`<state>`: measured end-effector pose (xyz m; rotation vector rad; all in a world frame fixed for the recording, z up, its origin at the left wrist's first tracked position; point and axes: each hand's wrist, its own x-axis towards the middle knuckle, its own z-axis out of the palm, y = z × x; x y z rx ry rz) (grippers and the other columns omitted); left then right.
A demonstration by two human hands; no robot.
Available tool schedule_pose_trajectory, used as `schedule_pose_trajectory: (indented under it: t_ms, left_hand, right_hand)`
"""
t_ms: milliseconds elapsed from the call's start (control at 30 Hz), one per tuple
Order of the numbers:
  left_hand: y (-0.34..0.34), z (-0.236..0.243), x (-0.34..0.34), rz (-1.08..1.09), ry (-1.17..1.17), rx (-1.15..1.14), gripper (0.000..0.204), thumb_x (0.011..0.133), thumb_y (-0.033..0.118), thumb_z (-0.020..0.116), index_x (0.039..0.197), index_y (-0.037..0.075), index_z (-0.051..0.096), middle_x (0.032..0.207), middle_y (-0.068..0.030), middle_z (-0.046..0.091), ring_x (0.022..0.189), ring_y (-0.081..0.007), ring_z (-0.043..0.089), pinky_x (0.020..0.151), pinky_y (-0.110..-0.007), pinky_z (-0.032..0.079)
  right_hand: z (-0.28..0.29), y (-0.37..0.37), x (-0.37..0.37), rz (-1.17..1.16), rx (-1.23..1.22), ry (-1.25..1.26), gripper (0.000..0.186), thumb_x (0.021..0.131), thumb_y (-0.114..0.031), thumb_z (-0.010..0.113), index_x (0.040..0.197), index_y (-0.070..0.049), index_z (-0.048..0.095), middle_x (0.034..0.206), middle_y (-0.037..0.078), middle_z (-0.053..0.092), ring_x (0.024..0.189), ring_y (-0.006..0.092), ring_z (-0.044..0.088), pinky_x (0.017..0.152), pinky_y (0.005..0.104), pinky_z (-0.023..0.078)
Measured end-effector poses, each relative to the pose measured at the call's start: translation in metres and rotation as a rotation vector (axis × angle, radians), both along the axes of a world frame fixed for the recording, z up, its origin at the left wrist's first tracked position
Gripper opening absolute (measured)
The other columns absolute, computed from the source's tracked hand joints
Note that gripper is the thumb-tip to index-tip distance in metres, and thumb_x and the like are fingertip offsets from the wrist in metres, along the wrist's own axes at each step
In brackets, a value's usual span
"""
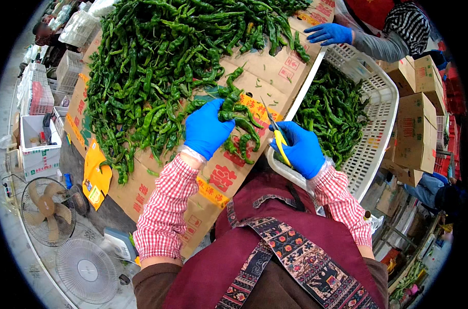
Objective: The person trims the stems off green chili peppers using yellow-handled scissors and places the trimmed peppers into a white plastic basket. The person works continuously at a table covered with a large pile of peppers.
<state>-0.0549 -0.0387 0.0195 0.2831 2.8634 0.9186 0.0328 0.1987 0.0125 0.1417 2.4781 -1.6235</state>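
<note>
My left hand, in a blue glove, has its fingers closed on a green pepper at the near edge of a big pile of long wrinkled green peppers on flattened cardboard. To its right my right hand, also gloved in blue, grips yellow-handled scissors, their thin blades pointing up and away from me. Just beyond that hand stands a white perforated plastic basket heaped with more peppers. A few loose peppers lie between my hands on the printed cardboard.
A co-worker's blue-gloved hand reaches over the basket's far corner. Cardboard boxes are stacked at the right. At the left are two fans, white crates, a yellow packet and another person.
</note>
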Motion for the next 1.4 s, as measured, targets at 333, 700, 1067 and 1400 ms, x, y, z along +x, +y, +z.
schedule_pose_trajectory:
  t_ms: [333, 700, 1067, 1400]
  left_hand:
    - [0.006, 0.003, 0.016, -0.039, -0.042, -0.001, 0.043, 0.077, 0.026, 0.074, 0.115, 0.009, 0.065, 0.099, -0.0166, 0.070, 0.088, -0.0327, 0.069, 0.077, -0.039, 0.055]
    - [0.151, -0.064, 0.085, -0.237, -0.483, 0.529, 0.049, 0.078, 0.031, 0.075, 0.119, 0.008, 0.060, 0.103, -0.0220, 0.068, 0.095, -0.0400, 0.066, 0.080, -0.045, 0.053]
    - [0.119, -0.068, 0.043, -0.482, 0.018, 0.030, 0.057, 0.073, 0.019, 0.074, 0.125, 0.002, 0.055, 0.128, -0.0182, 0.056, 0.114, -0.0380, 0.054, 0.095, -0.047, 0.045]
    - [0.033, -0.100, -0.002, -0.591, 0.354, -0.440, 0.013, 0.080, 0.012, 0.058, 0.092, 0.012, 0.063, 0.096, -0.0104, 0.059, 0.093, -0.0286, 0.057, 0.076, -0.041, 0.044]
  right_hand:
    - [0.017, -0.026, 0.019, 0.091, 0.211, 0.155, 0.050, 0.080, -0.035, 0.078, 0.121, -0.011, 0.063, 0.092, 0.016, 0.069, 0.080, 0.0324, 0.068, 0.069, 0.0407, 0.054]
    - [0.046, 0.027, 0.013, -0.456, -0.375, 0.027, 0.035, 0.090, -0.004, 0.069, 0.123, -0.001, 0.059, 0.115, 0.006, 0.065, 0.091, 0.0090, 0.060, 0.078, 0.0227, 0.051]
    - [0.003, 0.073, 0.026, -0.567, -0.341, 0.002, 0.032, 0.092, -0.010, 0.069, 0.123, -0.005, 0.060, 0.104, -0.001, 0.064, 0.074, 0.0018, 0.051, 0.059, 0.0167, 0.040]
    - [-0.013, 0.072, 0.018, -0.478, -0.350, -0.055, 0.036, 0.090, -0.005, 0.069, 0.124, -0.001, 0.058, 0.113, 0.005, 0.064, 0.095, 0.0093, 0.058, 0.085, 0.0237, 0.049]
